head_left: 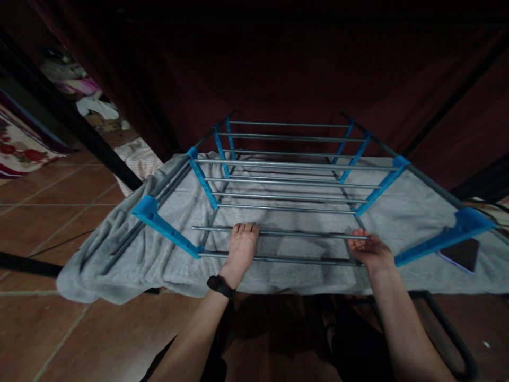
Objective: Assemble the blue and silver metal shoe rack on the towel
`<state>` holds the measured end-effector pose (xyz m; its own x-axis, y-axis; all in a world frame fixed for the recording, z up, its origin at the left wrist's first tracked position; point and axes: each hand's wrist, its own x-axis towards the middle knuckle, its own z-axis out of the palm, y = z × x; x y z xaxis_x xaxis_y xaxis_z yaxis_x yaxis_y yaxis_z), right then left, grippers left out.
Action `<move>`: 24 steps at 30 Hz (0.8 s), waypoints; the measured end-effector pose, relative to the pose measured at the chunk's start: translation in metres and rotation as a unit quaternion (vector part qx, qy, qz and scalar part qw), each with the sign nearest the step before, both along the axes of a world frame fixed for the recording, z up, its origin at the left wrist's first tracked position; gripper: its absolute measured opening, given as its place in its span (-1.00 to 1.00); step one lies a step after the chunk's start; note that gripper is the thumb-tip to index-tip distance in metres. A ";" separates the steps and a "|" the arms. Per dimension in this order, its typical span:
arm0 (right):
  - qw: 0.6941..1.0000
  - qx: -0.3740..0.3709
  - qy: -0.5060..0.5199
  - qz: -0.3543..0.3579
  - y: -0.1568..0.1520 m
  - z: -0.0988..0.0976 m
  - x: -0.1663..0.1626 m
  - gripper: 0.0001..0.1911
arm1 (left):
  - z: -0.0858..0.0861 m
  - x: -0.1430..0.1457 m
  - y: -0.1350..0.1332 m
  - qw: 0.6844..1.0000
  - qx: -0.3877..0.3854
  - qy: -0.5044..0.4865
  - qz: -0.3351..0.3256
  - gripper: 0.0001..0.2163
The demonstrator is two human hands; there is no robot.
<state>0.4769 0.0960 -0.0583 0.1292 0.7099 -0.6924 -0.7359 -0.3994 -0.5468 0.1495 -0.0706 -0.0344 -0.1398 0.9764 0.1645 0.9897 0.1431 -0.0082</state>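
Note:
A thin metal rod (302,234) runs level between my two hands, apart from the rack. My left hand (243,244), with a black band on its wrist, is wrapped over the rod left of its middle. Near the rod's right end, my right hand (369,248) pinches it with the fingers. Around and behind them lies a rack frame with blue plastic brackets (169,228) and several grey crossbars (294,166). Just below the held rod, another crossbar (302,260) joins the nearest brackets. The right bracket (445,237) stands beside my right hand.
A grey blanket (159,270) covers the surface under the rack. At the right lies a dark phone (461,253). Black metal posts (91,138) rise at the left, over a tiled floor (51,228). A dark red panel (278,69) stands behind the rack.

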 end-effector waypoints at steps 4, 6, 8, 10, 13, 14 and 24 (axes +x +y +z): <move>1.000 0.001 0.003 0.003 0.001 0.000 0.001 -0.73 | 0.001 0.001 0.000 1.000 -0.003 -0.003 -0.001 -0.67; 1.000 -0.006 0.006 0.005 0.001 0.000 0.000 -0.74 | 0.001 0.001 0.000 1.000 -0.004 -0.005 0.001 -0.67; 1.000 -0.014 0.004 0.003 0.001 0.002 -0.001 -0.74 | 0.001 0.000 0.000 1.000 -0.004 -0.006 0.003 -0.66; 1.000 -0.015 0.001 -0.001 -0.001 0.004 -0.001 -0.74 | 0.001 0.000 -0.001 1.000 -0.001 -0.006 0.001 -0.66; 1.000 -0.011 0.000 -0.008 -0.003 0.006 -0.002 -0.72 | 0.001 -0.001 -0.001 1.000 0.008 -0.006 -0.003 -0.65; 1.000 -0.010 0.000 -0.009 -0.003 0.006 -0.003 -0.71 | 0.001 -0.001 -0.001 1.000 0.010 -0.007 -0.002 -0.64; 1.000 -0.004 0.005 0.005 0.001 0.000 0.000 -0.70 | 0.001 -0.002 -0.002 0.999 0.025 -0.019 -0.004 -0.67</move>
<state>0.4772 0.0968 -0.0582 0.1157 0.7056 -0.6990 -0.7372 -0.4107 -0.5366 0.1478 -0.0726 -0.0331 -0.1392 0.9681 0.2083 0.9902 0.1346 0.0362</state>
